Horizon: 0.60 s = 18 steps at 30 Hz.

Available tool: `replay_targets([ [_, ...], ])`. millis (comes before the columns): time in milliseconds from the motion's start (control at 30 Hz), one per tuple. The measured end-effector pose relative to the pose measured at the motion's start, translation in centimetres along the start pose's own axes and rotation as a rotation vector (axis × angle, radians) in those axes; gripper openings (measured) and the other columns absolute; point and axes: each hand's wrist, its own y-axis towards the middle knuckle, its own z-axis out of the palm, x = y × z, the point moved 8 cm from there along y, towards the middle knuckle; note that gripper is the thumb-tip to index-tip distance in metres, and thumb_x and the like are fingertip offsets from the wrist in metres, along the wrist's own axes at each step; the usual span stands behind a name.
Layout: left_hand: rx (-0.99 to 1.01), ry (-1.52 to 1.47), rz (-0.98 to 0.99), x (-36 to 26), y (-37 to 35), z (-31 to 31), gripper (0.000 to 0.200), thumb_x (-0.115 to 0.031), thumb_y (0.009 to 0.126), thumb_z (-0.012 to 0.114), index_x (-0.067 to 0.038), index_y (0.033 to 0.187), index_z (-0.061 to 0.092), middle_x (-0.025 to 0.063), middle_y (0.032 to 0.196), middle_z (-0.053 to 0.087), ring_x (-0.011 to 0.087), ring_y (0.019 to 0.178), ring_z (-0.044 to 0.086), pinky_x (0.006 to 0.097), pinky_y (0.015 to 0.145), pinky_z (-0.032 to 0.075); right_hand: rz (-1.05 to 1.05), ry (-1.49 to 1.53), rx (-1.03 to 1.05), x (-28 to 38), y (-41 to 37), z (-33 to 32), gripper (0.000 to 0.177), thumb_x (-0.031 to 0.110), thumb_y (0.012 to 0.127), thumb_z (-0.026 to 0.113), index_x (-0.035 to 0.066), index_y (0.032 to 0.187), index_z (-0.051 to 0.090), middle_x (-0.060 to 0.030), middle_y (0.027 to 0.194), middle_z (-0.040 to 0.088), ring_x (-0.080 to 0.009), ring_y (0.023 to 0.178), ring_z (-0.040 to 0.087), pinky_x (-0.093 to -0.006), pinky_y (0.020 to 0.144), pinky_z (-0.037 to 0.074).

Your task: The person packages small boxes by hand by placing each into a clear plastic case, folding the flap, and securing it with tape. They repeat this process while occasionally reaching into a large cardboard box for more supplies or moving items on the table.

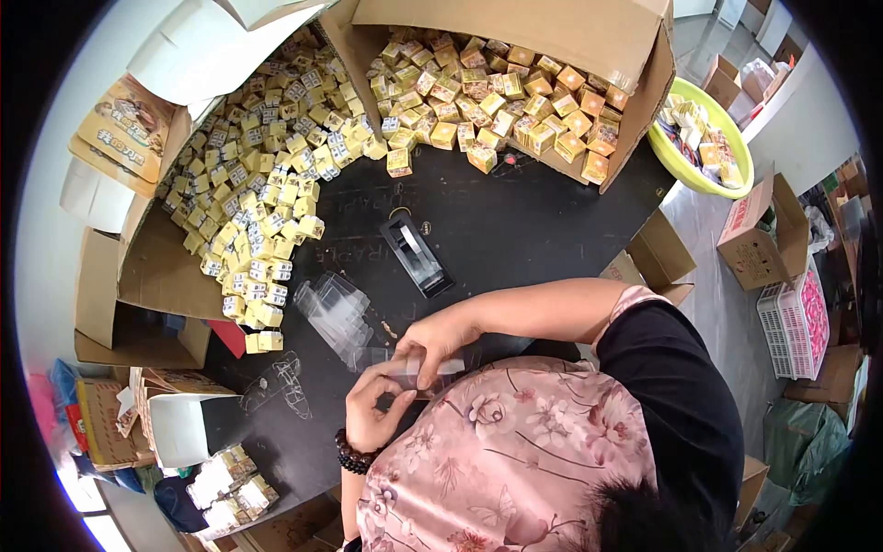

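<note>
In front of my chest, a clear plastic box is held between both hands. My left hand, with a dark bead bracelet at the wrist, has its fingers curled around the left end of the box. From above, my right hand presses its bent fingers onto the same piece. Just beyond them lies a loose stack of flat clear plastic sleeves on the black table. A black tape dispenser stands farther back, to the right of the stack.
Small yellow boxes spill from a tipped carton at the left. Orange-and-yellow boxes fill another carton at the back. A yellow-green basin sits at the far right. Wrapped packs lie at the lower left.
</note>
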Motion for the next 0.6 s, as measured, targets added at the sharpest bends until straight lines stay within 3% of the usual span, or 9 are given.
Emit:
replay_targets([
  [100,0.097,0.059,-0.001,0.0,0.1,0.5,0.008,0.003,0.077,0.074,0.001,0.08,0.066,0.0135,0.099,0.069,0.0262,0.091,0.067,0.0318,0.078,0.052,-0.047,-0.554,-0.309,1.7,-0.6,-1.4,0.058,0.014,0.073,0.082,-0.008,0.12,0.056,-0.0107,0.074,0.069,-0.0175,0.061,0.064,-0.0311,0.061,0.051],
  [167,0.136,0.02,-0.027,1.3,-0.5,1.0,0.005,0.002,0.079,0.074,0.002,0.079,0.069,0.0143,0.099,0.069,0.0218,0.087,0.068,0.0287,0.075,0.053,-0.048,-0.632,-0.333,1.8,-1.2,-1.2,0.056,0.019,0.076,0.081,-0.007,0.119,0.057,-0.0122,0.079,0.07,-0.018,0.07,0.067,-0.0321,0.064,0.052],
  [233,0.136,-0.13,-0.143,3.7,-1.7,1.6,0.003,0.002,0.081,0.072,0.003,0.08,0.07,0.0135,0.1,0.07,0.0194,0.087,0.067,0.0283,0.075,0.052,-0.293,-0.71,-0.535,5.5,-4.5,-2.8,0.052,0.024,0.08,0.079,0.0,0.121,0.056,-0.0107,0.089,0.07,-0.0189,0.083,0.067,-0.0323,0.07,0.052],
  [300,0.185,-0.499,-0.353,6.9,-3.9,3.2,0.008,-0.001,0.089,0.067,0.004,0.094,0.071,0.0112,0.107,0.07,0.0137,0.092,0.065,0.0264,0.08,0.051,-0.502,-0.867,-1.24,8.9,-11.4,-10.3,0.041,0.025,0.082,0.075,0.003,0.114,0.06,-0.0118,0.097,0.065,-0.0232,0.085,0.065,-0.0356,0.079,0.051],
  [367,0.307,-0.87,-0.562,7.3,-5.6,6.3,0.019,-0.002,0.094,0.061,0.005,0.111,0.066,0.0116,0.113,0.068,0.0149,0.1,0.064,0.0262,0.087,0.05,-0.264,-1.298,-1.956,10.5,-19.4,-14.7,0.04,0.023,0.08,0.075,0.005,0.113,0.061,-0.0167,0.106,0.057,-0.0354,0.106,0.052,-0.0461,0.091,0.044],
  [400,0.35,-0.954,-0.511,5.9,-5.4,7.2,0.031,-0.003,0.097,0.057,0.005,0.126,0.057,0.0124,0.119,0.066,0.0156,0.108,0.061,0.0266,0.094,0.047,-0.057,-1.273,-2.047,9.6,-21.4,-17.9,0.042,0.023,0.08,0.074,0.006,0.115,0.06,-0.0171,0.111,0.055,-0.0354,0.109,0.051,-0.0463,0.09,0.045],
  [433,0.342,-0.958,-0.507,6.0,-5.1,7.2,0.031,-0.003,0.097,0.057,0.005,0.126,0.057,0.0124,0.119,0.066,0.0156,0.108,0.061,0.0266,0.094,0.047,-0.019,-1.423,-2.128,8.8,-22.4,-19.2,0.041,0.021,0.081,0.073,0.006,0.116,0.059,-0.0175,0.111,0.054,-0.0364,0.107,0.053,-0.0452,0.089,0.046],
  [533,0.335,-0.832,-0.523,6.4,-4.7,6.1,0.038,-0.003,0.098,0.054,0.004,0.135,0.05,0.0135,0.124,0.063,0.0169,0.111,0.06,0.0284,0.097,0.046,-0.116,-1.366,-1.961,6.5,-22.7,-22.7,0.037,0.014,0.084,0.07,0.007,0.118,0.059,-0.0186,0.106,0.057,-0.0357,0.097,0.058,-0.0418,0.087,0.048],
  [600,0.21,-0.746,-0.438,6.8,-4.3,4.1,0.045,0.0,0.096,0.054,0.004,0.14,0.044,0.0149,0.128,0.06,0.0185,0.113,0.059,0.0294,0.098,0.045,-0.357,-1.018,-2.002,5.6,-22.3,-21.1,0.032,0.011,0.087,0.066,0.007,0.118,0.059,-0.015,0.106,0.06,-0.0308,0.093,0.062,-0.0393,0.081,0.05],
])
